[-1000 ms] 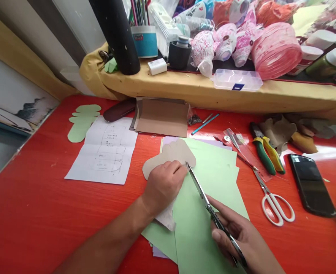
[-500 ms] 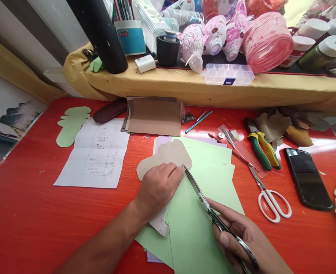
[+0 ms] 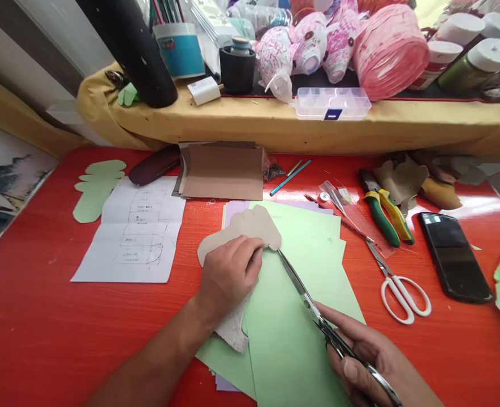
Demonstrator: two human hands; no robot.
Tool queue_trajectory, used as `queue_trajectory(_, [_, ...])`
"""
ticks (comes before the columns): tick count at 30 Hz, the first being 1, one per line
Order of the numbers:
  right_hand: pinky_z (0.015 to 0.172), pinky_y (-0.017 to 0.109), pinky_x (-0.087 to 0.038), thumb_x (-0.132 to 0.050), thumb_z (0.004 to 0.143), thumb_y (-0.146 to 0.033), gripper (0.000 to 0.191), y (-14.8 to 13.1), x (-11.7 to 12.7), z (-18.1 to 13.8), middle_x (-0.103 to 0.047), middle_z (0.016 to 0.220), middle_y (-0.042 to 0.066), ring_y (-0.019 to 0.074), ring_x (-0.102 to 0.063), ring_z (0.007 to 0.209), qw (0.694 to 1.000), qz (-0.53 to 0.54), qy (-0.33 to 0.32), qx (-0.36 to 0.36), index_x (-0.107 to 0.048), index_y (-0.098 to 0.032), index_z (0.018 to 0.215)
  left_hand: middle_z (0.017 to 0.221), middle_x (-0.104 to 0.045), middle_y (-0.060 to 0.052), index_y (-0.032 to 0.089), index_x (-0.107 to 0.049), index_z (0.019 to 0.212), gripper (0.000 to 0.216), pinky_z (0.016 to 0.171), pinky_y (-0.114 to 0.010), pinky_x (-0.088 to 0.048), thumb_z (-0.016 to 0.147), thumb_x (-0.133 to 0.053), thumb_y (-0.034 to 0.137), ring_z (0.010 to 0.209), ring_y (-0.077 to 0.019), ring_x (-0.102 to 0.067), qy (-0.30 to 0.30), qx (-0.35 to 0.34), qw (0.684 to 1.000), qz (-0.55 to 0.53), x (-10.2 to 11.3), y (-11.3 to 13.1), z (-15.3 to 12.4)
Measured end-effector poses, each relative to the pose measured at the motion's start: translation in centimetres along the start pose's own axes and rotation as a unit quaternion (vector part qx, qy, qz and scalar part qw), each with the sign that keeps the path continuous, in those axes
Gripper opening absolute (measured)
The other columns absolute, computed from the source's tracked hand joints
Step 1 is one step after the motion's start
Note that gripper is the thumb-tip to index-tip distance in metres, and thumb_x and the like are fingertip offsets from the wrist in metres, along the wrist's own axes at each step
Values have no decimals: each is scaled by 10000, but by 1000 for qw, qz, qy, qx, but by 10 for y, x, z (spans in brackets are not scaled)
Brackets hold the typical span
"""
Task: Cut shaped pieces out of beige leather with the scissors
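The left hand (image 3: 228, 272) lies palm down on a grey cardboard shape (image 3: 250, 225) with a scalloped top, and the shape lies on a stack of green paper (image 3: 292, 339) in the middle of the red surface (image 3: 42, 316); the weight of the hand seems to pin the shape flat so that it cannot slide on the smooth sheet beneath; its fingers (image 3: 250, 251) are side by side and lightly bent, pressing down on the card rather than pinching it, with the lower end of the shape sticking out below the wrist. The right hand (image 3: 373, 362) holds a pair of metal scissors (image 3: 313, 299) low at the near edge of the view; its fingers (image 3: 352, 370) are wrapped about the handles, which are mostly hidden, and the blades look drawn together into one thin line; they slant up and to the left across the green paper, and the tip meets the right-hand edge of the cardboard shape, just beside the left hand's fingertips; held so, the point sits right against the outline of the card. To the right, apart from both hands, lie white-handled scissors (image 3: 402, 291), green and yellow pliers (image 3: 383, 212) and a dark phone (image 3: 453, 257); to the left lie a white sheet with pencilled drawings (image 3: 135, 232) and a green cut-out (image 3: 95, 189) of much the same scalloped outline, partly tucked under that sheet; a folded piece of brown card (image 3: 224, 172) rests at the back, under the cluttered shelf (image 3: 275, 127).
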State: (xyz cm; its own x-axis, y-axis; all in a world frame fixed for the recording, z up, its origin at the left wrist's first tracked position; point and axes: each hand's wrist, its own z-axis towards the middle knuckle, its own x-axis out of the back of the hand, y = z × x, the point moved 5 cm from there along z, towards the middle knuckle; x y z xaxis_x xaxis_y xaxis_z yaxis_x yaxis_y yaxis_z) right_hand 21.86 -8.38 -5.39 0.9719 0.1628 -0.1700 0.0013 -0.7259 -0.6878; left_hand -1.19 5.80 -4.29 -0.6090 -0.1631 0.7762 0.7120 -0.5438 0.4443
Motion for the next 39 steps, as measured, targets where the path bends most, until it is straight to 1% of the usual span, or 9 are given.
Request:
queue_trajectory(2, [480,240,-293,-786,859,-798,1045,0,1,-1,-528,700,-55,72,-325,464,1000,4,6,4,-525,-191,1669,949,-822,-20,192,-713,1125,111,701,-315,-539,1042,-644,218,802,-176,-751,-2,5,1000,-3,-2,-1,0])
queue_trajectory(4, [473,232,-288,-797,857,-790,1036,0,0,-1,-518,706,-57,70,-341,464,1000,14,4,5,-532,-199,1665,980,-835,-25,200,-720,1118,111,701,-328,-535,1040,-672,262,823,-192,-762,-9,7,1000,6,-6,-1,-1])
queue_trajectory(6, [461,215,-277,-808,854,-781,1016,1,-2,1,-499,711,-62,65,-361,465,1000,25,-4,8,-545,-216,1657,930,-828,-8,213,-726,1032,55,676,-328,-510,1032,-675,234,790,-187,-751,-18,13,1000,13,-8,-2,0])
queue_trajectory(8, [444,199,-268,-813,866,-761,983,4,-4,4,-489,716,-64,59,-369,459,999,35,-20,18,-551,-235,1654,856,-803,6,216,-722,958,98,656,-326,-483,1023,-657,180,744,-177,-726,-22,10,999,23,-8,-1,0])
queue_trajectory(14, [366,183,-267,-797,858,-782,1014,13,-10,8,-503,750,-55,46,-316,421,993,67,-86,49,-515,-263,1681,717,-704,14,211,-727,943,182,608,-328,-411,1029,-589,130,651,-159,-629,-10,-36,996,78,-4,6,0])
queue_trajectory(21, [404,180,-304,-827,840,-769,997,7,-8,4,-508,786,-40,55,-317,477,994,70,-76,23,-552,-271,1658,674,-633,26,214,-722,950,194,582,-336,-366,1007,-584,91,619,-157,-563,-3,-55,993,106,-4,8,-1])
queue_trajectory(28, [381,153,-310,-862,855,-704,953,6,-14,10,-519,792,-47,41,-339,464,987,106,-109,42,-545,-313,1664,717,-675,18,191,-733,982,180,618,-332,-401,1026,-588,94,657,-158,-608,0,-45,996,73,-2,7,0])
queue_trajectory(34, [384,152,-324,-888,782,-756,1030,-8,-18,16,-506,759,-59,50,-325,486,991,99,-91,26,-578,-281,1642,678,-637,24,193,-732,955,196,591,-328,-385,1025,-583,86,620,-150,-581,-3,-53,996,70,0,8,1])
queue_trajectory(39, [390,150,-333,-898,804,-719,1017,-10,-17,19,-512,767,-54,59,-326,509,991,98,-93,22,-560,-273,1654,674,-625,27,205,-727,948,201,584,-318,-385,1026,-579,93,614,-142,-571,-19,-48,997,62,-1,6,0])
